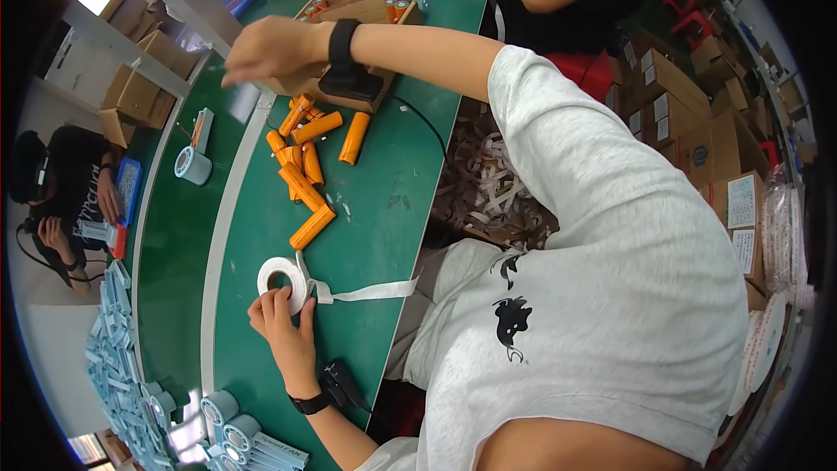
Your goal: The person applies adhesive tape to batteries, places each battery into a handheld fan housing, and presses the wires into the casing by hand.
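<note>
L hand [290, 337] part-closed, gripping white tape roll [297, 277] near its core, thumb on outer edge. R hand [277, 51] blurred, raised by cardboard tray [370, 98]; can't tell if open/closed or holding anything. Roll on green worktop [366, 235], at L fingertips, well apart from R hand; loose tape strip runs to worktop edge. Orange cyls [301, 187] piled betw. hands. Dark lettering on lt-blue fan [275, 449]; white labels [742, 201] on cartons, text too small.
</note>
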A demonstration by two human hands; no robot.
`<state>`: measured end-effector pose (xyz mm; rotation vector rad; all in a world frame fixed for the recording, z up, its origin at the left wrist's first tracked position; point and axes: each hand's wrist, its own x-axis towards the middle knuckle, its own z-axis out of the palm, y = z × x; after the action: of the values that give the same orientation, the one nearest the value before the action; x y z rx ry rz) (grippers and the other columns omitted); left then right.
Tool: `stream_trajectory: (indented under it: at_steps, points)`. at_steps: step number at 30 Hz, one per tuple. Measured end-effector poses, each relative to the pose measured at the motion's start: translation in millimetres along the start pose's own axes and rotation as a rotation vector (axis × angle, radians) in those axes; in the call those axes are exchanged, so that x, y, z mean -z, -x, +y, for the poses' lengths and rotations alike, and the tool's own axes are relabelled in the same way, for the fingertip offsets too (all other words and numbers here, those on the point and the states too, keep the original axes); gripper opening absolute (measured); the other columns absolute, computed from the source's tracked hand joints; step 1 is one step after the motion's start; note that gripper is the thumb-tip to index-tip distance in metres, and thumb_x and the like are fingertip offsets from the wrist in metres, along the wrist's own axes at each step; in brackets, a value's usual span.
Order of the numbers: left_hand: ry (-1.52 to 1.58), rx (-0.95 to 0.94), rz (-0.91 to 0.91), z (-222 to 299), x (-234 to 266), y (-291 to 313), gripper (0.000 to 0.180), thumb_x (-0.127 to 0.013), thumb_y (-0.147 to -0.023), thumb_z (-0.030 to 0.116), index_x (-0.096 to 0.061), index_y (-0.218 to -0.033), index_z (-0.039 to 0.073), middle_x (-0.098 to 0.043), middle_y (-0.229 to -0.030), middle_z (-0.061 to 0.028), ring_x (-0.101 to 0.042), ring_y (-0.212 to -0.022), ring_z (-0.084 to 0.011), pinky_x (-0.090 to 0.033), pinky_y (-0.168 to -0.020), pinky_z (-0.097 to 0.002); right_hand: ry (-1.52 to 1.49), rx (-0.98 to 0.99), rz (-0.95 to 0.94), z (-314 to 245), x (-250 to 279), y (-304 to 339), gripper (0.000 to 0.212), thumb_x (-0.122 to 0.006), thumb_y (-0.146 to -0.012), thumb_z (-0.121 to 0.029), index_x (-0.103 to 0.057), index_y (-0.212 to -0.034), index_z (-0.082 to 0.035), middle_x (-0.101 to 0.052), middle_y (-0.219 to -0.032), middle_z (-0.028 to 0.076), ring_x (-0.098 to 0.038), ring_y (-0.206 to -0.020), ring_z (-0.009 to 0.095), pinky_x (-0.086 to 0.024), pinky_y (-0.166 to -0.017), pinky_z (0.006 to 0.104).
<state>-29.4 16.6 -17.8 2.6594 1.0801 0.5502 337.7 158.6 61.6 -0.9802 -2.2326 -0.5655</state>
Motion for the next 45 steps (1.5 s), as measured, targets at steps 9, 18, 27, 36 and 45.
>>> stream_trajectory:
  at_steps: [9, 18, 27, 36, 45]
  points:
    - [-0.073, 0.019, 0.132, -8, 1, 5, 0.029, -0.069, -0.07, 0.01, -0.053, -0.092, 0.002, -0.054, -0.093, -0.0106, -0.045, -0.094, -0.0271, -0.032, -0.088, -0.0401, -0.024, -0.327, 0.022, -85, 24, 10, 0.023, -0.057, -0.08, -0.026, -0.059, -0.075, -0.003, -0.06, -0.073, 0.012, -0.059, -0.071, 0.029, -0.048, -0.064, 0.0388]
    - [-0.221, -0.052, 0.284, -10, 36, 5, 0.025, -0.066, -0.072, 0.01, -0.053, -0.092, 0.003, -0.055, -0.083, -0.0071, -0.05, -0.08, -0.0231, -0.027, -0.09, -0.0385, -0.254, -0.566, 0.279, -172, -50, 55, 0.02, -0.056, -0.078, -0.02, -0.059, -0.084, -0.001, -0.061, -0.073, 0.013, -0.06, -0.069, 0.027, -0.048, -0.064, 0.0387]
    - [-0.184, 0.046, 0.243, -14, 36, 13, 0.027, -0.065, -0.071, 0.009, -0.055, -0.096, 0.004, -0.057, -0.088, -0.0078, -0.05, -0.083, -0.0234, -0.025, -0.093, -0.0376, -0.903, -0.339, -0.379, -179, -29, 8, 0.034, -0.066, -0.069, -0.02, -0.058, -0.096, 0.0, -0.063, -0.08, 0.014, -0.061, -0.079, 0.028, -0.048, -0.068, 0.0396]
    - [-0.195, 0.194, 0.055, -12, 64, 58, 0.028, -0.066, -0.067, 0.01, -0.054, -0.091, 0.002, -0.054, -0.084, -0.0077, -0.048, -0.085, -0.025, -0.025, -0.094, -0.0374, -0.765, -0.085, -0.663, -189, -65, 7, 0.037, -0.074, -0.063, -0.03, -0.065, -0.09, -0.007, -0.064, -0.078, 0.011, -0.061, -0.08, 0.028, -0.048, -0.068, 0.0396]
    - [0.215, 0.423, 0.064, 1, 60, 104, 0.03, -0.061, -0.066, 0.004, -0.053, -0.095, 0.0, -0.056, -0.089, -0.0082, -0.051, -0.093, -0.0215, -0.032, -0.089, -0.0325, -0.783, -0.165, -0.517, -148, -73, 11, 0.036, -0.071, -0.069, -0.029, -0.063, -0.094, -0.005, -0.062, -0.079, 0.01, -0.059, -0.078, 0.028, -0.045, -0.068, 0.0372]
